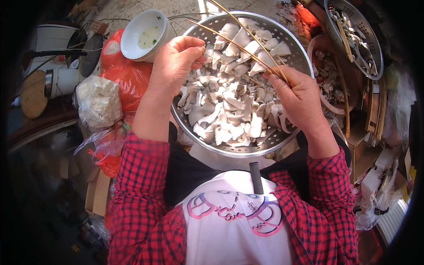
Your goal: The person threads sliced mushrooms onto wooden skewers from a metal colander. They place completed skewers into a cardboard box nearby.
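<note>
A round perforated metal basin (241, 150) rests before me, heaped with torn pale grey-white mushroom pieces (232, 99) that look like oyster mushrooms. Over its right side, my right hand (293, 89) is closed on several thin bamboo sticks (238, 46), which cross above the pieces towards the upper left. My left hand (184, 54) is raised at the basin's left rim, thumb and fingertips close together; whether something small is between them cannot be told. Just left of that hand stands a white bowl (127, 39) with a little liquid and green bits.
Red plastic bags (135, 78) and a clear bag of white contents (99, 101) lie left of the basin. At upper right, a second perforated metal basin (374, 43) holds mushrooms and sticks, near a pinkish basin (333, 107) of scraps. A cardboard box (97, 195) stands lower left.
</note>
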{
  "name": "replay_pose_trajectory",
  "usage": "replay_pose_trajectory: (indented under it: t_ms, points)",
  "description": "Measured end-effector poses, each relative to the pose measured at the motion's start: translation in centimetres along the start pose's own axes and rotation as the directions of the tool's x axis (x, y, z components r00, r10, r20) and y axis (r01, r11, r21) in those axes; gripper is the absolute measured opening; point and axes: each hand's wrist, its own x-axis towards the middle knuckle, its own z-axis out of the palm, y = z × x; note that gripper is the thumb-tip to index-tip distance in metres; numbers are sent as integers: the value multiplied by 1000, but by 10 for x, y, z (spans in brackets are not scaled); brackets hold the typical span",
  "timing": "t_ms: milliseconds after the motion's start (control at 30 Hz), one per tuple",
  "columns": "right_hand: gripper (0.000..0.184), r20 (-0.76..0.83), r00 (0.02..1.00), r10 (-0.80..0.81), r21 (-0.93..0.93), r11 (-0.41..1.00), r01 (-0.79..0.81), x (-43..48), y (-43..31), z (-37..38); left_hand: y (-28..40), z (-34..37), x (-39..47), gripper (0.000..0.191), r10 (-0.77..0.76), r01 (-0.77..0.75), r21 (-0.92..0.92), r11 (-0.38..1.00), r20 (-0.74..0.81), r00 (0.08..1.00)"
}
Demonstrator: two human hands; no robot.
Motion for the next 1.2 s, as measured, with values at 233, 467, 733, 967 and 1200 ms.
replay_pose_trajectory:
  t_ms: [233,467,733,967,1200]
  points:
    - [16,37,997,-74,-57,995,76,-1,3,4,-34,17,-6,20,31,-191,899,394,195,980]
    - [15,74,994,-77,-97,992,84,-4,1,3,-13,12,-5,23,-99,-31,793,608,114,989]
    - [19,68,997,-25,-33,999,27,-1,-2,2,-4,-4,2,16,-26,53,-261,964,105,994]
    - [19,75,997,-22,-51,998,26,-1,-3,4,-5,-13,4,15,21,96,-534,840,209,978]
    - [18,80,997,7,-6,1000,-7,-2,-2,3,-10,-19,10,14,-22,152,-660,736,202,979]
